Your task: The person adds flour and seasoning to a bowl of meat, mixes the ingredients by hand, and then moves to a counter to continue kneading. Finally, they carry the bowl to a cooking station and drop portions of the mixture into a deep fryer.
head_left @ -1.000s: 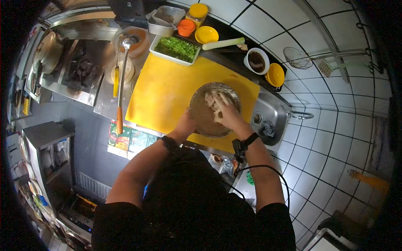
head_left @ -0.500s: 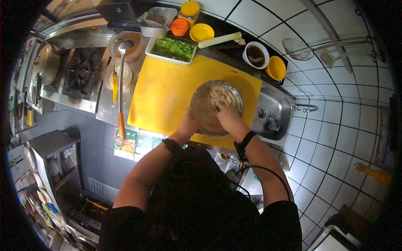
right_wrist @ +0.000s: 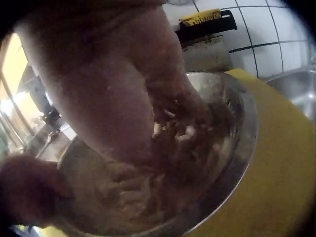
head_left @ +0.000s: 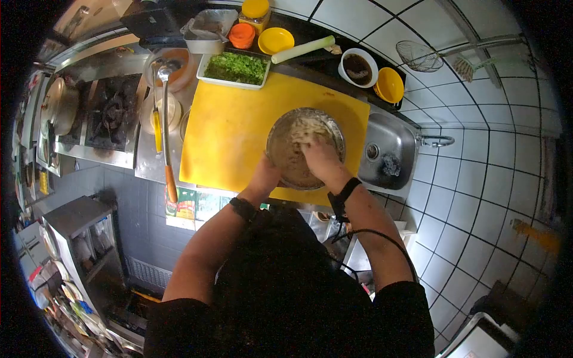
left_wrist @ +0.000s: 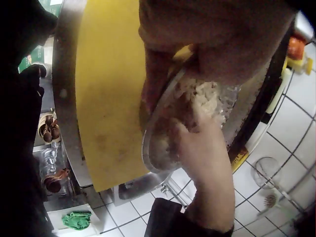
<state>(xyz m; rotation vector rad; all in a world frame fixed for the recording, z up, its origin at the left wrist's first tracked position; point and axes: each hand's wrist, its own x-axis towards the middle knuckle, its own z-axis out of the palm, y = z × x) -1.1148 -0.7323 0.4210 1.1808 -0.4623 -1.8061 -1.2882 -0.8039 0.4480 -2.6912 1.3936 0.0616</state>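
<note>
A round metal bowl (head_left: 278, 140) stands on the yellow cutting board (head_left: 227, 131), near its right side. Inside is a pale, lumpy, sticky mixture (head_left: 304, 127), which also shows in the left wrist view as whitish clumps (left_wrist: 206, 98). My left hand (head_left: 265, 175) grips the bowl's near-left rim. My right hand (head_left: 321, 156) reaches down into the bowl, its fingertips buried in the mixture. In the right wrist view, the thumb and fingers of that hand (right_wrist: 118, 98) curl into the mixture, with pale bits showing between them.
A sink (head_left: 391, 152) adjoins the board on the right. Behind stand a tray of chopped greens (head_left: 236, 68), a leek stalk (head_left: 303, 49), a white bowl of dark liquid (head_left: 358, 65) and yellow bowls (head_left: 389, 85). A long-handled ladle (head_left: 166, 131) lies left, beside the stove (head_left: 110, 113).
My right hand, raised with fingers spread and coated a second ago, has gone down into the mixture and works there. My left hand keeps its hold on the rim.
</note>
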